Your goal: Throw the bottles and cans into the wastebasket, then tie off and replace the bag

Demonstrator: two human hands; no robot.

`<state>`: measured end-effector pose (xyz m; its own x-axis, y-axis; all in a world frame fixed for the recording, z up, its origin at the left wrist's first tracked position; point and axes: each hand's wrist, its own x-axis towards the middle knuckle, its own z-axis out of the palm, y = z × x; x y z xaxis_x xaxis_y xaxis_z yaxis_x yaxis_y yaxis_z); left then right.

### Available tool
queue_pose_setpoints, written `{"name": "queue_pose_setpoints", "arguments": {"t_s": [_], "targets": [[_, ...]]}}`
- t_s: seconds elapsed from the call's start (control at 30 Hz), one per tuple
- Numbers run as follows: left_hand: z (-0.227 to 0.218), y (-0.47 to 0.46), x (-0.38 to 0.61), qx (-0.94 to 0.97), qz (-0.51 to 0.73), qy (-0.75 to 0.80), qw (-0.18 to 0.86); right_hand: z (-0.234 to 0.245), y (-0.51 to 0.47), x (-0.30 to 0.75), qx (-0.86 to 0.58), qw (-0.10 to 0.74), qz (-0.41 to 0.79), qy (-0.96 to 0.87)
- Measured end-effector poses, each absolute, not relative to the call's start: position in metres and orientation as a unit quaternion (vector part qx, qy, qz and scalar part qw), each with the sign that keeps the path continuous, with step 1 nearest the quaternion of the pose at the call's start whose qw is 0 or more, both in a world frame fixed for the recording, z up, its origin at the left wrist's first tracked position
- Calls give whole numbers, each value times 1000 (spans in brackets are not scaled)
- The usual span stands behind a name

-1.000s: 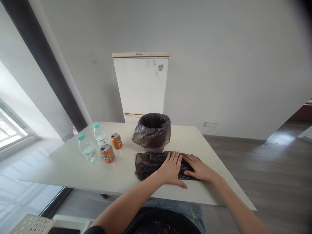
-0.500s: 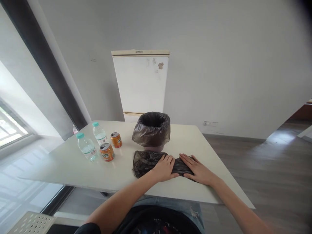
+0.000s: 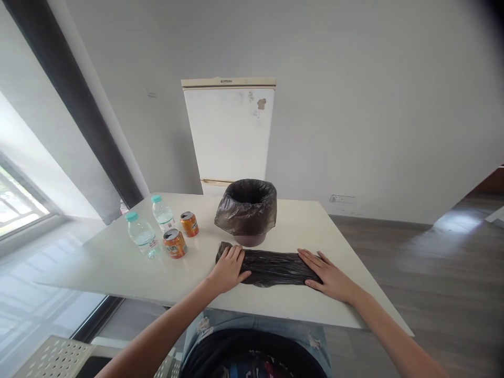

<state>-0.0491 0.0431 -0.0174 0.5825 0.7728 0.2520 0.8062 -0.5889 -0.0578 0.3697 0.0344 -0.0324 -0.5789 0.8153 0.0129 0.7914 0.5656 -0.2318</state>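
Observation:
A black plastic bag (image 3: 271, 266) lies flattened in a long strip on the white table (image 3: 118, 268). My left hand (image 3: 228, 269) rests flat on the bag's left end, fingers stretched out. At the strip's right end my right hand (image 3: 326, 272) presses down, also flat with fingers spread. Just behind the bag stands a small bin lined with another black bag (image 3: 246, 210), its mouth open.
Two water bottles (image 3: 142, 234) (image 3: 162, 213) with teal caps and two orange soda cans (image 3: 175, 243) (image 3: 189, 223) stand on the table's left part. A white fridge (image 3: 230, 134) is against the wall behind. A white perforated crate (image 3: 55, 359) sits at bottom left.
My left hand has slid left along the bag, away from my right hand, and the bag is now smoothed into a narrower, longer strip.

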Motion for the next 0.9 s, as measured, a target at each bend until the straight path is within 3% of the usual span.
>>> {"name": "queue_pose_setpoints", "arguments": {"t_s": [0.4, 0.6, 0.73, 0.9], "targets": [[-4, 45, -102, -866, -66, -493, 60, -30, 33, 369, -462, 62, 108, -878], [5, 47, -126, -828, -121, -547, 26, -31, 33, 370, -461, 64, 111, -878], [14, 34, -91, -798, -220, -560, 18, -32, 34, 371, -455, 75, 114, -880], [18, 6, 11, -890, -212, -401, -39, -37, 36, 373, -447, 96, 111, -882]]}}
